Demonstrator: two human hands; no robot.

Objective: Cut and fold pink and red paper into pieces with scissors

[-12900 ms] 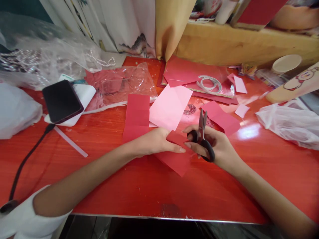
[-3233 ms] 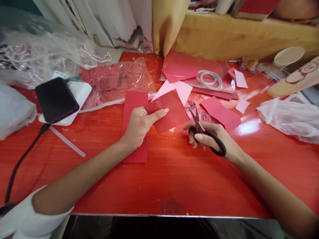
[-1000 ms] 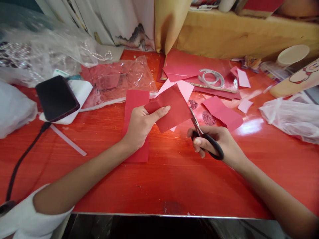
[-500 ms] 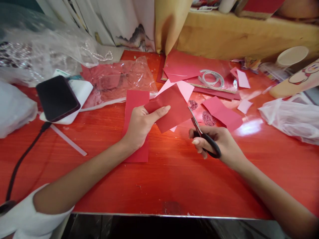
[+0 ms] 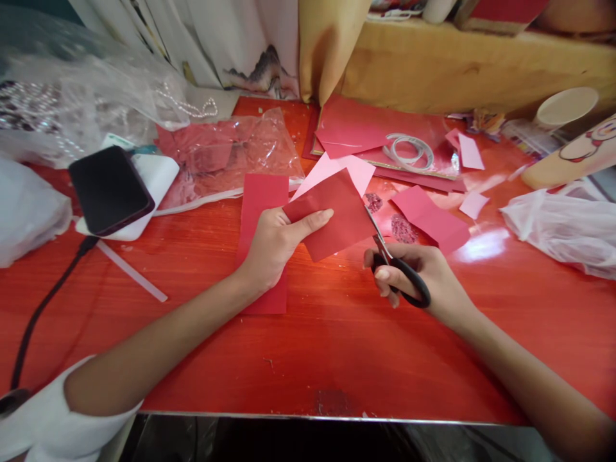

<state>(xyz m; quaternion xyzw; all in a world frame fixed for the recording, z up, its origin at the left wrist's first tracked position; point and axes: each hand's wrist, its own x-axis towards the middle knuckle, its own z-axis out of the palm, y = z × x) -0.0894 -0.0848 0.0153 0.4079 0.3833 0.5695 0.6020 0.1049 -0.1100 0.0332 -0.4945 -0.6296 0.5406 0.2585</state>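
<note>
My left hand [image 5: 282, 244] pinches a square piece of red paper [image 5: 344, 221] by its left side, thumb on top, above the table. In my right hand [image 5: 414, 273] are black-handled scissors [image 5: 409, 282], fingers in the loops. Their blades are slightly parted and lie at the right edge of the red paper; whether they bite into it I cannot tell. Under my left hand and wrist lies a long red paper strip [image 5: 264, 192]. Pink paper [image 5: 320, 173] shows behind the held square. A folded red piece [image 5: 433, 218] rests beyond the scissors.
A clear plastic bag with red paper [image 5: 250, 151] lies at the back left, near a black phone-like device [image 5: 110, 189] with a cable. Red sheets [image 5: 351, 125] and a tape-like coil [image 5: 409, 153] are at the back. A white plastic bag [image 5: 563, 231] sits at right.
The red square has turned slightly and shifted a little right and down in my left hand. The scissors have moved slightly right along with my right hand.
</note>
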